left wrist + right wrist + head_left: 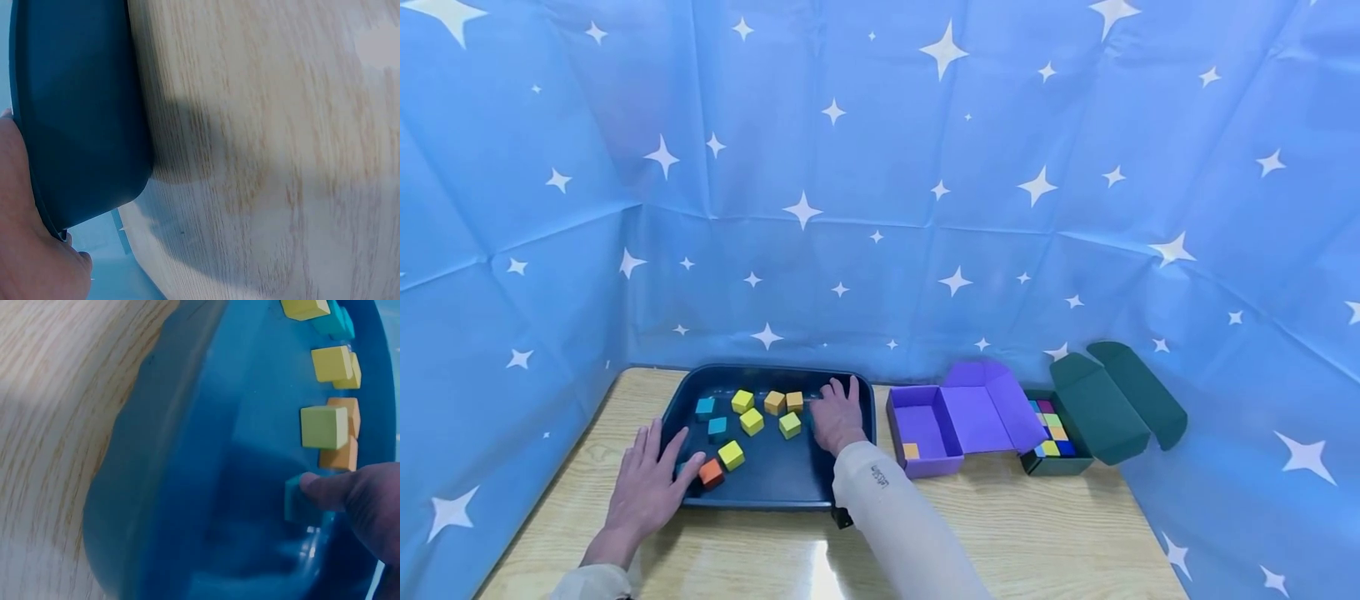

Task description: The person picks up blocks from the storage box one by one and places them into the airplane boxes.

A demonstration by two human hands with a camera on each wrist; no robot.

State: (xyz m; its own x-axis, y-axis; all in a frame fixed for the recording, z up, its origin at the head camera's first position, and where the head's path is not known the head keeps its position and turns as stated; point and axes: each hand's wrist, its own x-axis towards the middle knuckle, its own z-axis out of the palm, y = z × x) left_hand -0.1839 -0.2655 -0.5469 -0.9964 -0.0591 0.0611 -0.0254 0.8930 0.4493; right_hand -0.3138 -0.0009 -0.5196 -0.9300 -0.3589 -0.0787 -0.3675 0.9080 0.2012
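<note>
White sleeve comes first, on the right arm. Its right hand reaches into the blue tray, thumb touching a teal block; I can't tell if the fingers pinch it. Left hand sits on the tray's left edge, fingers spread. Yellow blocks lie between them.

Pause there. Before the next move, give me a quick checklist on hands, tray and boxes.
1. Right hand at the teal cube: ok, thumb touching it.
2. Secure pinch: cannot tell, the other fingers are hidden.
3. Left hand at the left end of the tray: ok.
4. Purple box lid open: ok.
5. Room in purple box: ok, only one orange cube shows inside.
6. Room in green box: cannot tell, its inside is partly hidden.
</note>
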